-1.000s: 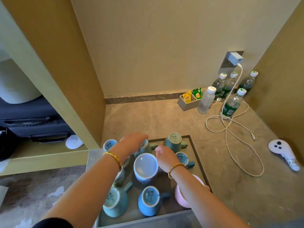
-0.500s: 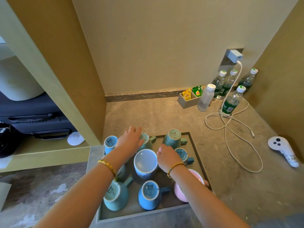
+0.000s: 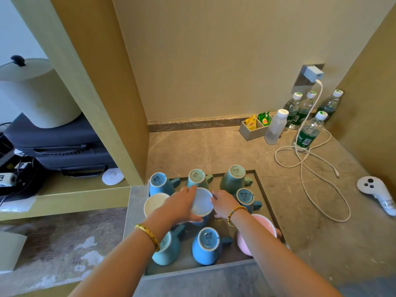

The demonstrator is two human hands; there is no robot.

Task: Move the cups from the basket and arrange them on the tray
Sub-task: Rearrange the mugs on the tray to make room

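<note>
On the stone counter point(image 3: 214, 151), inside the alcove, I am leaning over the grey tray point(image 3: 260, 190) that is sitting sunk against the near edge. Across it the cups are standing in rough rows, most of them upside down with printed bases showing: a blue one point(image 3: 159, 183), a mint one point(image 3: 197, 177) and a dark green one point(image 3: 233, 177) along the back, a smaller blue mug point(image 3: 246, 199) on the right, a teal mug point(image 3: 167, 248) and a blue mug point(image 3: 207, 246) along the front. A cream cup point(image 3: 155, 203) on the left and a pink cup point(image 3: 264, 227) on the right are sitting mouth up.

My left hand point(image 3: 179, 205) is curling around the near-left side of the upright blue cup with the white inside point(image 3: 202, 202) in the middle of the tray, fingers partly closed on its rim and wall, thumb at the lower edge. My right hand point(image 3: 222, 203) is resting just beside that cup on its right, fingers bent loosely; I cannot tell whether it is gripping the cup or only touching it. A gold bangle point(image 3: 147, 233) is sitting on my left wrist and a beaded bracelet point(image 3: 234, 213) on my right.

Farther back on the right, water bottles point(image 3: 306, 133), a tea-bag box point(image 3: 251, 128) and a white charging cable point(image 3: 310, 166) are lying well apart from the tray.
</note>
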